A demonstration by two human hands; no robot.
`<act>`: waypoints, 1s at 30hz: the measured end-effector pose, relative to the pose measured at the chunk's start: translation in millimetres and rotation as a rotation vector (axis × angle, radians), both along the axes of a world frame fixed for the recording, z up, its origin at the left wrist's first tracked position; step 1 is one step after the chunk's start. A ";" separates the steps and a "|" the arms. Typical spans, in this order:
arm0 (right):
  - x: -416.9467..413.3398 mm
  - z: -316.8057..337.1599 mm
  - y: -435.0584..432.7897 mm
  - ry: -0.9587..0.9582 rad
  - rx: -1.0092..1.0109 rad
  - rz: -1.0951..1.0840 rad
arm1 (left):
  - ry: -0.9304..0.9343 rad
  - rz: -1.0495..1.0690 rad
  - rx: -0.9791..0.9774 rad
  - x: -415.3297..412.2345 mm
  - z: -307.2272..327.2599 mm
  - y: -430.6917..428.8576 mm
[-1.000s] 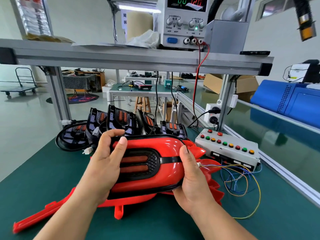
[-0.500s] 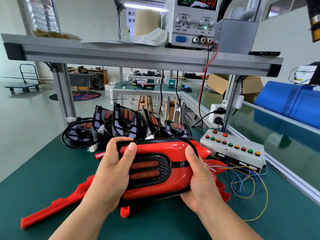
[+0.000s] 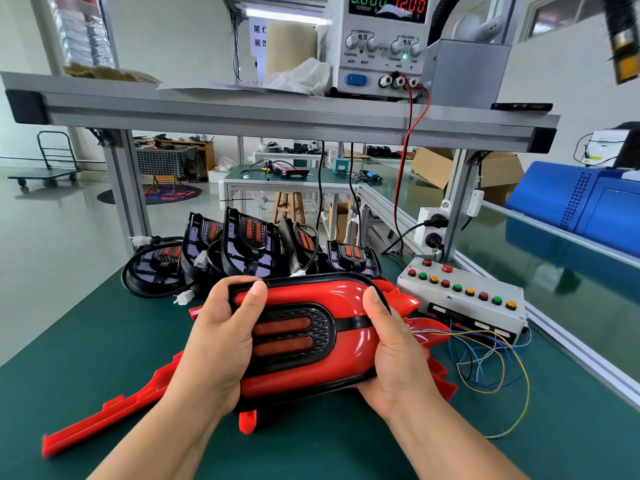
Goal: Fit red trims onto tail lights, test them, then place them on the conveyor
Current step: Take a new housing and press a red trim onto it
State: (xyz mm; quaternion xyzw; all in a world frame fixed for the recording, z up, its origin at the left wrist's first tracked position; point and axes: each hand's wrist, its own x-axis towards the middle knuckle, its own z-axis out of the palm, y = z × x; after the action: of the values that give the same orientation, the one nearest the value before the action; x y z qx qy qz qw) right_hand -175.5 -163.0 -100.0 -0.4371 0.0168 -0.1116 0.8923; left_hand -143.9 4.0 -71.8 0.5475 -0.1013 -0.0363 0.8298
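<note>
Head view: trim pressed onto tail light, seating not assured

Nearest, both hands hold one assembly over the green desk. The left hand has its fingers curled round the left end, thumb on the top edge. The right hand has its fingers clamped on the right end, thumb pressing the black rim. The red trim surrounds the black tail light. Likely risk: uneven squeezing leaves one edge unclipped or snaps a tab. Beneath lie spare red trims, which a slip could knock. Loose coloured wires trail beside the right wrist and could snag. Farther back, untrimmed lamps lean in a pile. The conveyor runs at far right.
</note>
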 end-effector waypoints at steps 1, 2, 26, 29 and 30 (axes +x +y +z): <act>0.2 -0.3 0.6 0.011 0.011 -0.005 | 0.004 -0.013 0.013 1.3 0.0 0.0; 0.5 -0.5 1.1 0.022 0.024 -0.012 | 0.012 -0.038 0.027 3.2 -0.2 0.7; -4.4 0.1 -6.2 0.041 -0.060 0.118 | -0.002 -0.125 0.199 9.0 -5.3 14.1; -4.9 -0.4 -2.8 0.041 -0.040 0.101 | -0.012 -0.095 0.201 9.8 -5.5 13.7; -4.8 -0.5 -2.1 0.043 -0.031 0.092 | -0.017 -0.087 0.207 10.3 -5.3 14.0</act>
State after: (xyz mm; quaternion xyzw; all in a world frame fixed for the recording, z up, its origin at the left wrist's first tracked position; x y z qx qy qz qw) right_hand -180.3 -165.2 -100.5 -0.4535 0.0142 -0.0610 0.8891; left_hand -133.6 18.0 -77.2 0.6258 -0.1278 -0.0778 0.7655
